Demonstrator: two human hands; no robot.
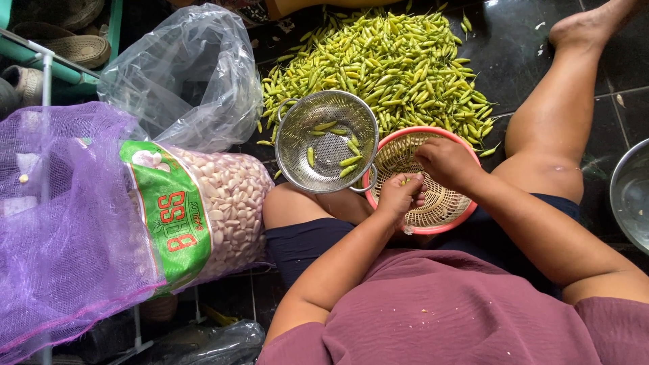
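Observation:
I sit on a dark floor with a pink woven plastic basket (433,203) on my lap. My left hand (399,197) and my right hand (446,164) meet over the basket, both pinching a small green chili (405,180). A steel colander (327,140) with a few green chilies inside stands just left of the basket, by my left knee. A big heap of small yellow-green chilies (385,64) lies on the floor beyond both containers.
A large bag of peeled garlic cloves (223,203) in purple netting (61,223) lies at the left. A crumpled clear plastic bag (182,74) sits behind it. A steel bowl's rim (625,196) shows at the right edge. Sandals (74,44) rest on a shelf, top left.

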